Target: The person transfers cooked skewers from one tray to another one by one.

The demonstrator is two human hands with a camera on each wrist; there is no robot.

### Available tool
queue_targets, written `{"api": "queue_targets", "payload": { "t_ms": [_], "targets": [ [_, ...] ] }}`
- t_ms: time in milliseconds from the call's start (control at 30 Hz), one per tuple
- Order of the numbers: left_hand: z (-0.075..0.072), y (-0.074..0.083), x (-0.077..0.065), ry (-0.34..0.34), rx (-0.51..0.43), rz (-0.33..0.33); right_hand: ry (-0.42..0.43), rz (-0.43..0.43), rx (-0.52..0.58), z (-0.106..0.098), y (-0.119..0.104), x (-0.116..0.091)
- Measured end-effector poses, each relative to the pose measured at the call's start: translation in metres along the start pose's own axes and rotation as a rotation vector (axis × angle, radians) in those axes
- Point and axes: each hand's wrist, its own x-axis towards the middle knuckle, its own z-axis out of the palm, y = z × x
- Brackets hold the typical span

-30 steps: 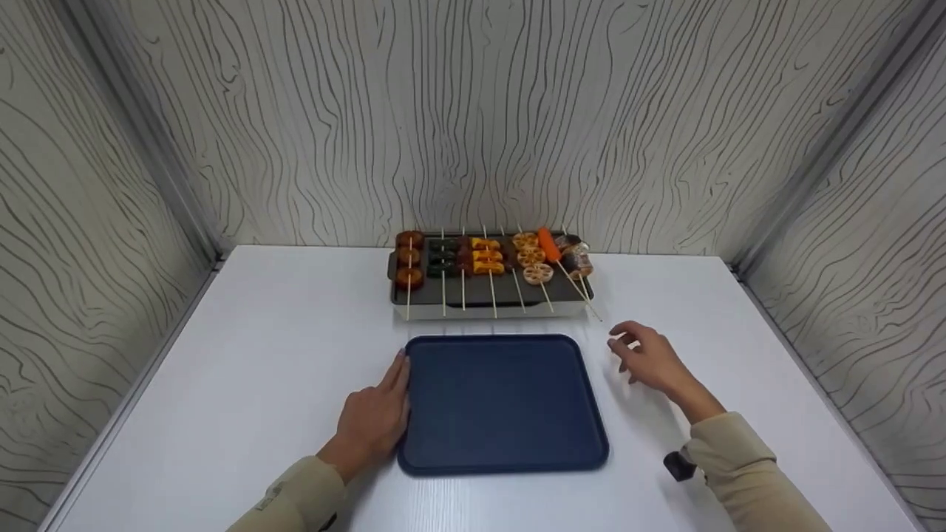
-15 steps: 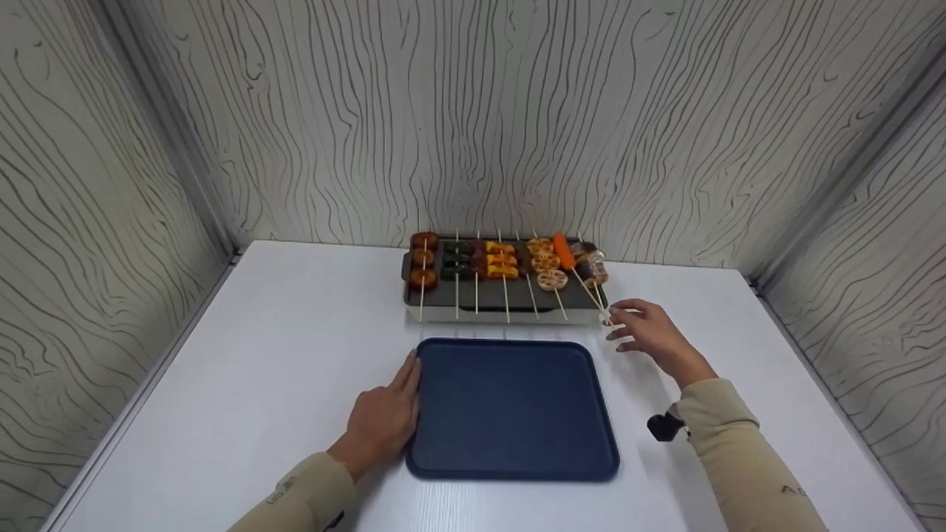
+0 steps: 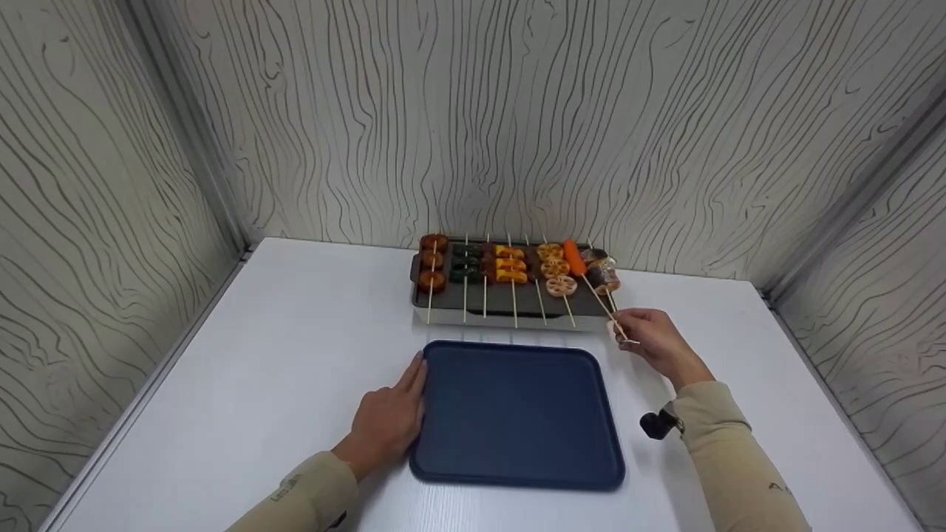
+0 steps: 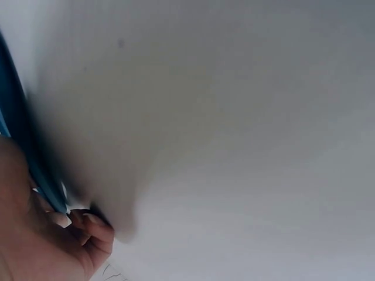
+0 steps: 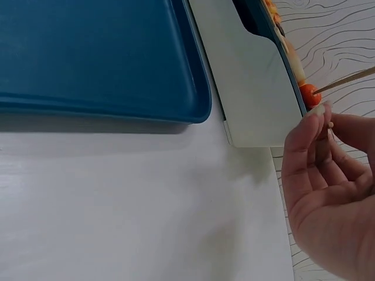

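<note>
My left hand [image 3: 388, 417] holds the left rim of a dark blue rectangular tray [image 3: 521, 414], its fingers lying along the edge. In the left wrist view, curled fingers [image 4: 94, 228] meet the blue rim. The right hand [image 3: 654, 340] pinches the stick end of the rightmost skewer, threaded with grey-and-white pieces [image 3: 604, 273], at the corner of the grill [image 3: 491, 299]. Across that stick lies the stick of an orange sausage skewer [image 3: 574, 257], passing in front of the hand. In the right wrist view, thumb and fingertips meet just below the orange sausage [image 5: 309, 95].
Several more skewers lie side by side on the grill, among them lotus root slices [image 3: 562, 287], yellow pieces [image 3: 510, 264], dark green pieces [image 3: 465, 264] and round brown pieces [image 3: 431, 280]. Wood-patterned panels [image 3: 480, 125] enclose the white table [image 3: 295, 332] behind and at both sides.
The right hand has moved forward to the grill's right corner and closed on the rightmost skewer's stick. The left hand stays at the tray's rim. The head view has shifted slightly.
</note>
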Motion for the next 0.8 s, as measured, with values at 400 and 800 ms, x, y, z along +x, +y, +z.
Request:
{"api": "queue_targets", "payload": {
  "t_ms": [400, 800],
  "targets": [
    [0.003, 0.0, -0.001, 0.021, 0.002, 0.007, 0.048, -0.138, -0.213, 0.003, 0.005, 0.006],
    [0.002, 0.0, -0.001, 0.02, -0.011, 0.005, 0.135, -0.162, -0.249, 0.018, -0.016, -0.02]
  ]
}}
